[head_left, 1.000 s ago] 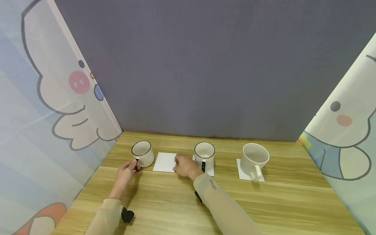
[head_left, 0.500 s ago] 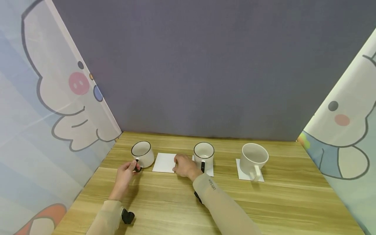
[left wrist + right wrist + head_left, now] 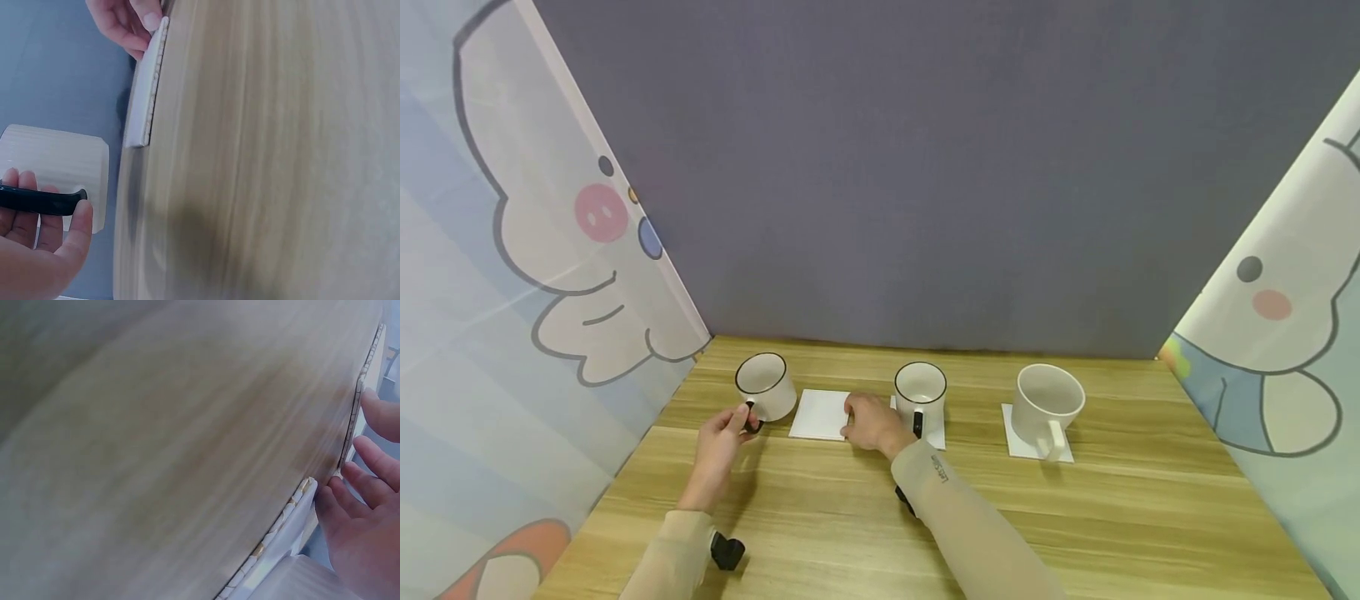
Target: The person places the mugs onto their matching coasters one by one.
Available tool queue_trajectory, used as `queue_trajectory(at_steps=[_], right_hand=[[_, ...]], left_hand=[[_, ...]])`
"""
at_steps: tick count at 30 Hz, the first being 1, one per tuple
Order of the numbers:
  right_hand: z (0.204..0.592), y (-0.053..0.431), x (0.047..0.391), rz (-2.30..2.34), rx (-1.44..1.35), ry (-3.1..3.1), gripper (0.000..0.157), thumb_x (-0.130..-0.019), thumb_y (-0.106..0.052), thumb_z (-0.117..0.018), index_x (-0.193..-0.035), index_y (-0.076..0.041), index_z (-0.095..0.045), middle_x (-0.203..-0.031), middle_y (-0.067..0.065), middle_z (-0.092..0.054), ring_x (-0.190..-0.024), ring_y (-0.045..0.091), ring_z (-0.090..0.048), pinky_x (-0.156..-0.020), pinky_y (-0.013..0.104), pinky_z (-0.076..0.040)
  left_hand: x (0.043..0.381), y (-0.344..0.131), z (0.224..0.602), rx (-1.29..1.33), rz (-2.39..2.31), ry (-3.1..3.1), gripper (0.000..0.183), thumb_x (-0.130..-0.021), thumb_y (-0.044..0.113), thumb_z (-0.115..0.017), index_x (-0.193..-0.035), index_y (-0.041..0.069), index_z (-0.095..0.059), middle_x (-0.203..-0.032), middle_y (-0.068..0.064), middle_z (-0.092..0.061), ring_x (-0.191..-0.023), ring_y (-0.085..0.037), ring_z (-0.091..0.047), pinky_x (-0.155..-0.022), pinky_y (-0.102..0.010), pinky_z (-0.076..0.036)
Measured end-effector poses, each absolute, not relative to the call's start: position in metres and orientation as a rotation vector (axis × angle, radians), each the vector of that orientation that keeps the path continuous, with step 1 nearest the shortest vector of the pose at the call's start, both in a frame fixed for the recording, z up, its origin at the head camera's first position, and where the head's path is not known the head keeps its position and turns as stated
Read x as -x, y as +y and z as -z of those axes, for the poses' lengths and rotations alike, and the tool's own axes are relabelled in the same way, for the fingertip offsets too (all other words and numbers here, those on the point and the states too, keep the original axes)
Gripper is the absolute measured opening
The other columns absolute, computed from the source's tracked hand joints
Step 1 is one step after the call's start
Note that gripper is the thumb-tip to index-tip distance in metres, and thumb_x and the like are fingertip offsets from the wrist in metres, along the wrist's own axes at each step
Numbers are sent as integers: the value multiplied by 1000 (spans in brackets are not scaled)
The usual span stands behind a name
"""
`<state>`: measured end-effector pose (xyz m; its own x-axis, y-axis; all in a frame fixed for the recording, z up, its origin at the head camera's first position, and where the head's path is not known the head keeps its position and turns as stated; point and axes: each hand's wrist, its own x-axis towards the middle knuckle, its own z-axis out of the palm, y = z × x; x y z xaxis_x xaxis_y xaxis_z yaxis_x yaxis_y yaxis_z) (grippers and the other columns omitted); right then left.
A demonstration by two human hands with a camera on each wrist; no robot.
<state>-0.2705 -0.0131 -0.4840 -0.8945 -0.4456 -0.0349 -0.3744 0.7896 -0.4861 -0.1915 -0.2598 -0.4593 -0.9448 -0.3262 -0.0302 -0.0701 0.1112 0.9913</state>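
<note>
My left hand (image 3: 717, 450) grips the black handle (image 3: 37, 200) of a white mug (image 3: 772, 395) with a black rim. In the left wrist view a gap shows between the mug's base and the wooden table. To its right a white square coaster (image 3: 820, 415) with a corrugated edge lies flat. My right hand (image 3: 872, 423) holds that coaster by its right edge, thumb at the near corner (image 3: 378, 419). Just right of this hand, a second black-rimmed mug (image 3: 922, 392) stands on another white coaster (image 3: 937, 437), its handle toward me.
A larger plain white mug (image 3: 1048, 408) stands on a third coaster (image 3: 1022, 448) farther right, handle pointing toward me. Behind the wooden table (image 3: 1135, 500) rises a grey panel (image 3: 880, 183). Cartoon-printed curtains (image 3: 497, 333) hang at both sides.
The left mug has risen slightly off the table in my left hand. My right hand and the coaster it holds stay in place.
</note>
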Motion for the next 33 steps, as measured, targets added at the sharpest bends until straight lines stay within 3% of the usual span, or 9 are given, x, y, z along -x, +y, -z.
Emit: queue_trajectory(at_steps=[4,14,23,33], right_hand=[[483,-13,269,720,651,2831,28,-91,-28,-78,-111,-13,-66,-127,1,-64,-115,20,-61,-88,35,-53],[485,-13,272,725,656,2836,27,-90,-28,-78,-109,-13,-66,-118,-1,-65,-109,18,-62,-85,34,-53],[486,-13,271,727,652,2837,27,-90,-29,-78,-110,-14,-65,-118,0,-66,-110,19,-62,-87,35,-53],[487,-13,271,744,638,2824,27,-91,-29,-77,-111,-15,-65,-121,0,-64,-112,19,-61,-88,36,-53]], left_hand=[[190,-258,456,-405,1945,-2181,38,-109,25,-49,-105,-11,-61,-92,-3,-62,-92,-12,-60,-89,-33,-54],[191,-248,449,-392,1966,-2130,38,-108,26,-51,-104,-11,-62,-93,-4,-63,-92,-14,-61,-92,-36,-54],[190,-240,445,-358,1983,-2120,37,-108,22,-51,-103,-14,-61,-93,-5,-63,-92,-16,-62,-91,-34,-55],[191,-229,444,-338,1963,-2165,38,-108,23,-50,-104,-12,-62,-94,-6,-63,-95,-16,-60,-95,-41,-53]])
